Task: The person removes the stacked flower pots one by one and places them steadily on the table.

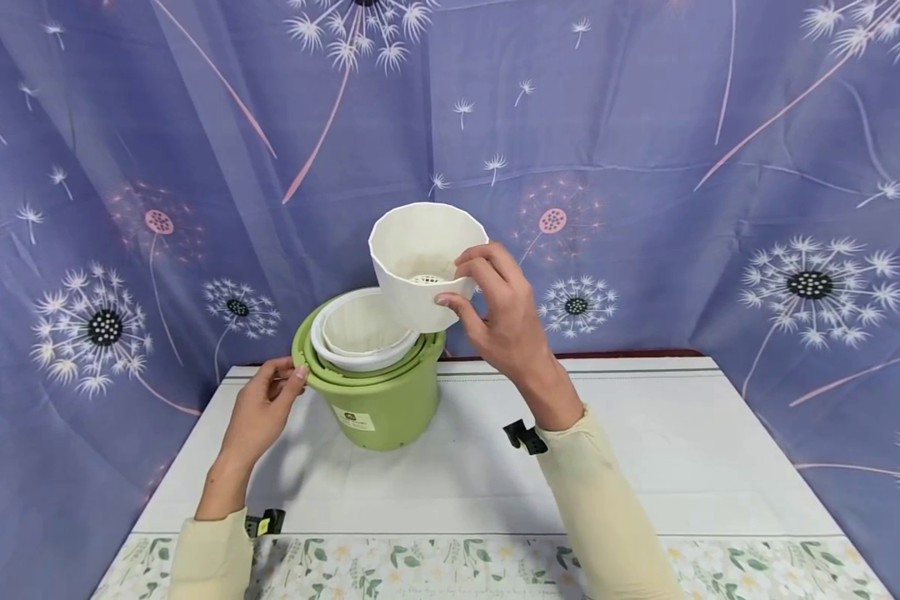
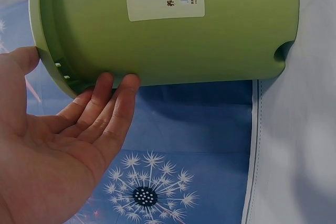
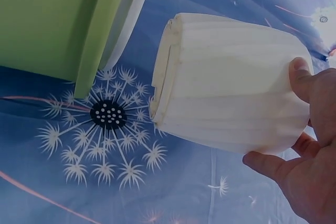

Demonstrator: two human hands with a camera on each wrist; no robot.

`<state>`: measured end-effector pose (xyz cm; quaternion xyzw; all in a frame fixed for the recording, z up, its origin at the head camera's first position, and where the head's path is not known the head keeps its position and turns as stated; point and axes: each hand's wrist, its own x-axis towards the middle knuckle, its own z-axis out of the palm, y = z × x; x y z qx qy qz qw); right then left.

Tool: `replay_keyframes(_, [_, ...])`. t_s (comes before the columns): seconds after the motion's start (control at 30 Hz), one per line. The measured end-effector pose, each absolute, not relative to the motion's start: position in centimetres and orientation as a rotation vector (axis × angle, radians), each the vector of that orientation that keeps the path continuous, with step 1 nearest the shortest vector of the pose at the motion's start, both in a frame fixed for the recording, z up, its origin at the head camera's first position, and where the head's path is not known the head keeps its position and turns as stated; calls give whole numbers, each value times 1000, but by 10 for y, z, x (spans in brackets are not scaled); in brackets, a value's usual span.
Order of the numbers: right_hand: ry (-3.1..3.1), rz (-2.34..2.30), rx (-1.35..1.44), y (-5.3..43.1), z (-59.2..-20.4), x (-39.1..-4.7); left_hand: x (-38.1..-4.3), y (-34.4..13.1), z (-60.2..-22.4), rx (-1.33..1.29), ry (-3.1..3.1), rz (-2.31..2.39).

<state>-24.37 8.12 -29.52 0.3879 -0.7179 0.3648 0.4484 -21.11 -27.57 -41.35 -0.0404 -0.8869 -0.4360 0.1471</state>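
Note:
My right hand [image 1: 504, 312] grips a white faceted flower pot [image 1: 412, 302] by its rim, thumb outside and fingers over the edge. This pot is tilted in the air, showing drainage holes in its bottom; its outer wall faces the right wrist view. Below it on the table stands a larger green flower pot [image 1: 390, 417] with a label. Nested inside the green pot are white pots [image 1: 366, 360], partly hidden by the raised one. At the green pot's left rim, my left hand [image 1: 258, 412] holds on, thumb on the rim and fingers [image 2: 113, 103] beneath it.
A white tablecloth [image 1: 645, 450] covers the table, with a floral band [image 1: 420, 567] along the near side. Behind and on both sides hangs a purple-blue curtain [image 1: 645, 208] with dandelion prints, close behind the pots.

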Motion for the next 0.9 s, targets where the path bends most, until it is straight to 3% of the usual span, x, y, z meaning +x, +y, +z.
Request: replay_keyframes(0.9, [-1791,903,886,105,-310,-246,-211,-276,-414,-165,-2524,-1284])
